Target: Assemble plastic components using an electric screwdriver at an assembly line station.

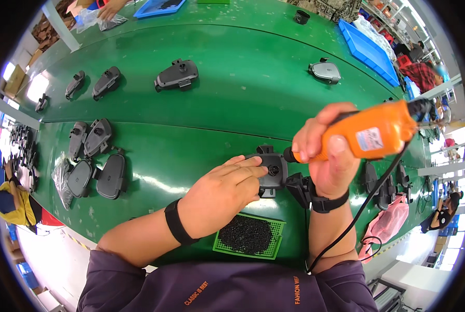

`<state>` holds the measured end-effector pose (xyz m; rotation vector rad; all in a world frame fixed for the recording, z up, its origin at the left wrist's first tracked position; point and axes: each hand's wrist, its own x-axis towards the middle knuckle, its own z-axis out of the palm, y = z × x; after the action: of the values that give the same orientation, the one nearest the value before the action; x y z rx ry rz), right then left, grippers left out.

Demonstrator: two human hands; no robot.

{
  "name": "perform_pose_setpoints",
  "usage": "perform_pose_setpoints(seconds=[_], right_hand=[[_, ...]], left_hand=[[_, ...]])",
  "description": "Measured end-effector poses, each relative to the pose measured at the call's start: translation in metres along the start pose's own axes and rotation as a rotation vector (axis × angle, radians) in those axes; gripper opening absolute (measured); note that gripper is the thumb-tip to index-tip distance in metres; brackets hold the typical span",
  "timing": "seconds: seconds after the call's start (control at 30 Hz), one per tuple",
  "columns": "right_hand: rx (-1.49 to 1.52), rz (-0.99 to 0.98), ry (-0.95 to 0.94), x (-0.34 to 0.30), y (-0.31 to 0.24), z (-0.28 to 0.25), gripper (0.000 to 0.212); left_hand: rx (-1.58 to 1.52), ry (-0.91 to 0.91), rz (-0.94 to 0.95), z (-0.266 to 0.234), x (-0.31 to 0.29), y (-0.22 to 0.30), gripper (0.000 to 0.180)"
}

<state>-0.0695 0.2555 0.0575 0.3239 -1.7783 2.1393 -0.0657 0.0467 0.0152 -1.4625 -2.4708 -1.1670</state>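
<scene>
Green and shiny, the wide tabletop (232, 104) has pale scuffs. On its left side, a crinkly clear plastic bag (61, 179) lies by a group of dark grey plastic holders (111, 175). They look hard and smooth, with round ends.

Further right comes the left hand (227, 187), with a flat black band (178, 223) round its wrist. It lies open, its fingers spread out over one dark grey plastic holder with a round black knob (274, 179). That holder is on the table between the two hands. Its long way seems to go left to right, but the hand hides the left end. The left hand is the nearer one, as its fingers rest on it. Closer to the person is a bright green plastic basket full of holes (280, 236), with a pile of tiny black bits (245, 234).

Just right of the holder sits a black wedge-shaped part (297, 190). Next, the right hand (330, 169) is wrapped around a fat orange plastic power tool (360, 130). The tool slants down to the left, and its black nose points at the holder. I cannot tell if they touch. Last comes a rumpled pink cloth bag (389, 221).
</scene>
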Motion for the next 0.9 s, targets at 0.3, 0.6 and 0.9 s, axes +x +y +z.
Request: perform_pose_setpoints(seconds=[0.3,0.6,0.9], right_hand=[[0.193,-0.250,-0.258,-0.024,-0.067,0.013,0.048],[0.293,-0.171,-0.194,-0.022,-0.060,0.023,0.049],[0.284,-0.145,-0.218,-0.030,-0.064,0.035,0.048]], left_hand=[[-0.258,0.176,-0.029,-0.019,0.009,0.007,0.022],[-0.199,0.231,0.050,-0.007,0.009,0.011,0.027],[-0.236,0.256,0.056,-0.010,0.001,0.015,0.031]])
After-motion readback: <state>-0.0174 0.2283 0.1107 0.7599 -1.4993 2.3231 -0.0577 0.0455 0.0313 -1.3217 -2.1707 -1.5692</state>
